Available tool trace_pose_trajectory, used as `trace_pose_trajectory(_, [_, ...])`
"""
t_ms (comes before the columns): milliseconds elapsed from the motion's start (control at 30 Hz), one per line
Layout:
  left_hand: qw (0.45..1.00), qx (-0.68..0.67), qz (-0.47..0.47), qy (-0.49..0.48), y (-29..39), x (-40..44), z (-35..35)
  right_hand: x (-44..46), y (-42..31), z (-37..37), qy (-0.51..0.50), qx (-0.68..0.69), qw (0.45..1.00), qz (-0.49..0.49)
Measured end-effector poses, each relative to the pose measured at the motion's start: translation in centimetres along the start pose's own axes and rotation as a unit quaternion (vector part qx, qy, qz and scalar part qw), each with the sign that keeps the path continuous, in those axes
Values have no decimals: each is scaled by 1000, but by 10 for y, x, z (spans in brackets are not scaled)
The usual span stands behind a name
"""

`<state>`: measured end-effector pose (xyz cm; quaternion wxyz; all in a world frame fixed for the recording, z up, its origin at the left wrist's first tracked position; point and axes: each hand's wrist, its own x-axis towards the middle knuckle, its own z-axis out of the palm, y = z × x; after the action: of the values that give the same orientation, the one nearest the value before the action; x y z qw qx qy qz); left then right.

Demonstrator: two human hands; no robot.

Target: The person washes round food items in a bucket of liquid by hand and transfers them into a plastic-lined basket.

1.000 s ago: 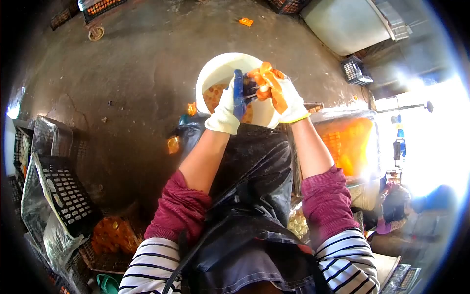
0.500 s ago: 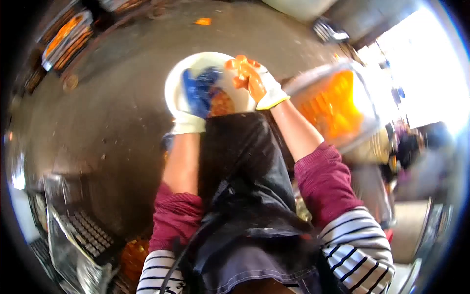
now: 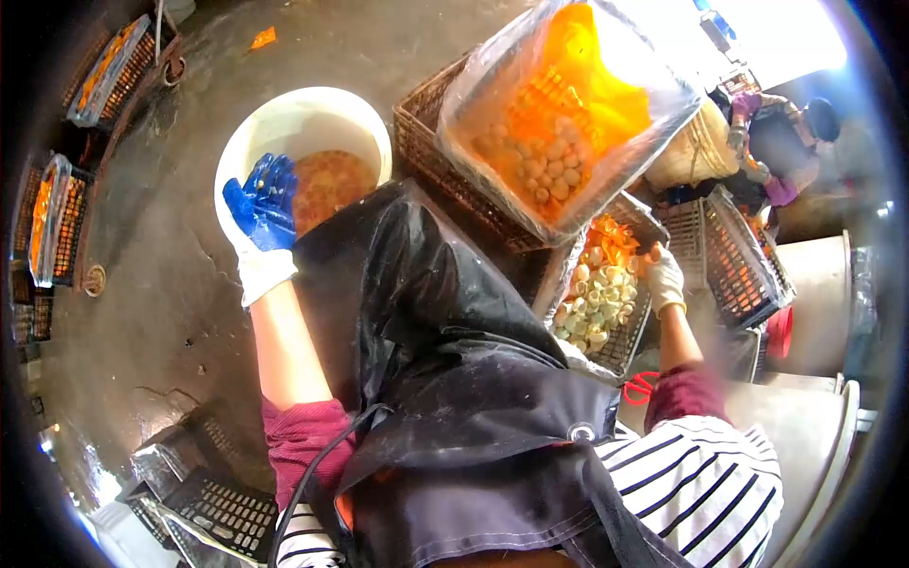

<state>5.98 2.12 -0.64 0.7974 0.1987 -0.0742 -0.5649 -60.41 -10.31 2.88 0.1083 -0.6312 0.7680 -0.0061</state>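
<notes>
My left hand (image 3: 263, 208), in a blue-coated glove with a white cuff, is held over the white bucket (image 3: 230, 142), fingers stretched out and nothing visible in them. Murky reddish-brown contents (image 3: 331, 186) fill part of the bucket. Over to the right, my right hand (image 3: 666, 276) wears a white glove with orange fingertips. Its fingers look curled at the edge of a lined crate (image 3: 620, 352); anything inside them is hidden. Pale yellow-green rounded pieces (image 3: 597, 308) lie in that crate, with orange scraps (image 3: 614, 241) at its far end.
A plastic-lined crate (image 3: 454, 123) holding pale round items and orange material rests on a brown crate (image 3: 417, 114). Another person (image 3: 781, 142) is at the upper right beside black crates (image 3: 748, 270). Red-handled scissors (image 3: 639, 387) lie near my right forearm. Crates on a cart (image 3: 114, 80) stand left.
My right hand has moved from above the bucket to the lined crate on the right. My left hand has lifted and spread its fingers. The view has swung to the right.
</notes>
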Motion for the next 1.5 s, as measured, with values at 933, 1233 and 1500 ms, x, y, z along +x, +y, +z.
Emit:
trace_pose_trajectory(933, [997, -13, -21, 79, -19, 5, 16, 130, -233, 84, -246, -342, 835, -354])
trace_pose_trajectory(1233, [955, 261, 78, 115, -33, -8, 43, 119, -280, 48, -307, 339, 769, -447])
trace_pose_trajectory(1500, [947, 317, 31, -38, -32, -22, 83, -43, -478, 10, -591, 505, 507, -371])
